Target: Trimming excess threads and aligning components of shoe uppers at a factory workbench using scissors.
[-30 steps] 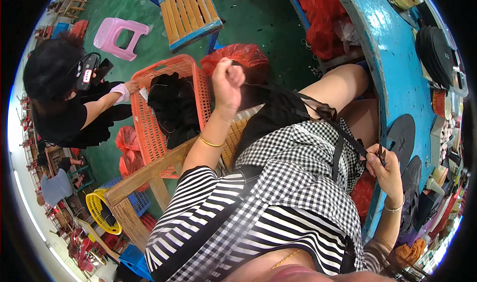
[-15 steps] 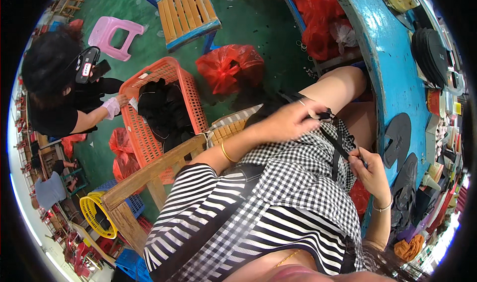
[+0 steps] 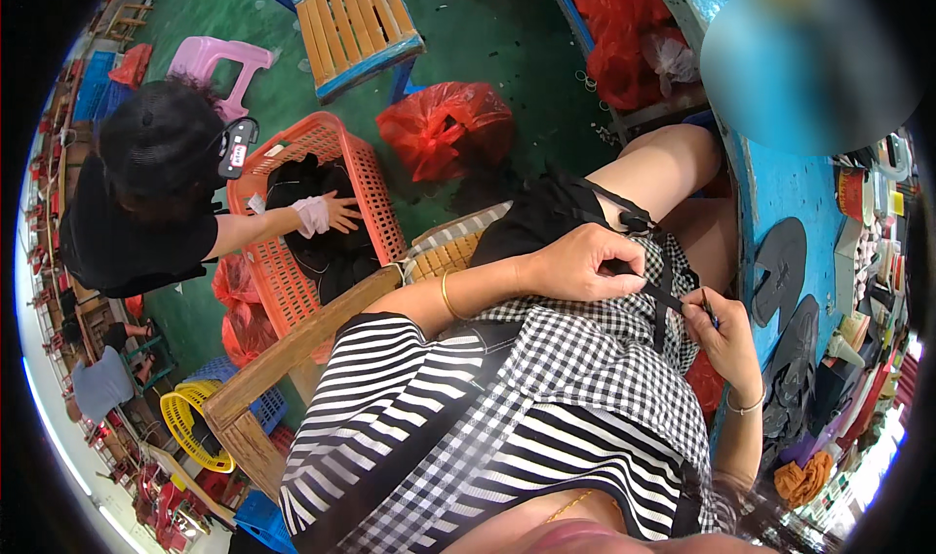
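A narrow black strap point(image 3: 663, 296) runs between my two hands over the black-and-white checked apron on my lap. My left hand point(image 3: 590, 264), with a gold bangle at the wrist, pinches one end of it between thumb and forefinger. The other end is closed in the fingers of my right hand point(image 3: 720, 332). A small dark blue object, too small to name, also shows between those fingers. Black fabric pieces with straps point(image 3: 546, 217) lie over my lap beyond my left hand.
A blue table point(image 3: 756, 198) stands at my right, with black sandal soles point(image 3: 780, 271) on it; a blurred patch hides its far part. To the left, a co-worker's hand point(image 3: 336, 213) is in an orange basket point(image 3: 278, 286) of black pieces. Red bags point(image 3: 444, 130) and a slatted stool point(image 3: 356, 18) stand ahead.
My left hand has come back toward my body and now pinches the strap. The co-worker has leaned in and reached into the orange basket. My right hand has barely moved.
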The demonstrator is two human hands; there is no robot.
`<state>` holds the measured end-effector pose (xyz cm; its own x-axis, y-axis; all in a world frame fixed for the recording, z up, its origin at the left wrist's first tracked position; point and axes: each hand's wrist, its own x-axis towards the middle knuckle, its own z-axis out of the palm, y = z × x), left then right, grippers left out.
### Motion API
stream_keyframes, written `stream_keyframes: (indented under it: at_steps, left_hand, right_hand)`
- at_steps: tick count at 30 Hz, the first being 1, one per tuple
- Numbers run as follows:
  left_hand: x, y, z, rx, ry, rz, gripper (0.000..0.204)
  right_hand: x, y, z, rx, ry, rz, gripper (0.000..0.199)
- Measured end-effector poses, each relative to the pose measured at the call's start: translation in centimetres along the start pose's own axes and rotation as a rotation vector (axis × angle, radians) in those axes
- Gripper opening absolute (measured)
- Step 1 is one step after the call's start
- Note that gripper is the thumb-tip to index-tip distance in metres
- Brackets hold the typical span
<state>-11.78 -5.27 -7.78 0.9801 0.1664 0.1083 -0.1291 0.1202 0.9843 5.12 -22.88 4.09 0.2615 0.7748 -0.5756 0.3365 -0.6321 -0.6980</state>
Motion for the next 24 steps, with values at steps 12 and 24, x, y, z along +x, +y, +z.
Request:
stream_keyframes:
  at_steps: [12, 24]
  left_hand:
    - [0.1, -1.9, -3.4, -0.137, 0.097, -0.016, 0.010]
    - [5.0, -4.0, -3.0, 0.003, 0.273, -0.118, 0.016]
  right_hand:
    - [0.9, 0.0, -2.1, 0.059, 0.029, 0.087, 0.009]
    - [-6.7, 7.3, -4.7, 0.077, 0.118, 0.150, 0.017]
